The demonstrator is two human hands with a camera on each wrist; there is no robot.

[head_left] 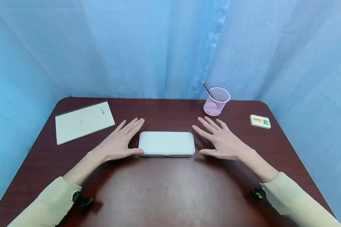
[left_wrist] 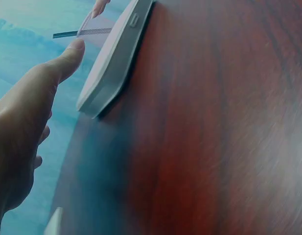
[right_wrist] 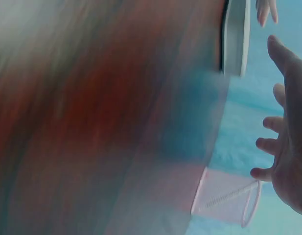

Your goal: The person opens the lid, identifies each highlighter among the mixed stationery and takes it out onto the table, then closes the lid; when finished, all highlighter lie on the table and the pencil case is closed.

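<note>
A flat white case (head_left: 166,142) with rounded corners lies closed on the dark wooden table; a small catch (left_wrist: 134,19) shows on its front side in the left wrist view. My left hand (head_left: 117,142) is at the case's left end, fingers straight and thumb stretched toward its front left corner. In the head view that thumb overlaps the corner, but the left wrist view shows a gap between them. To the right of the case, my right hand (head_left: 220,140) hovers with spread fingers, apart from it and holding nothing.
A cream notebook (head_left: 83,123) with a dark spine lies at the back left. Toward the back right stands a pink mesh pen cup (head_left: 213,107) with a dark pen (head_left: 208,89) in it. A small clear case (head_left: 260,121) with coloured pieces lies far right. Blue curtains (head_left: 130,47) surround the table.
</note>
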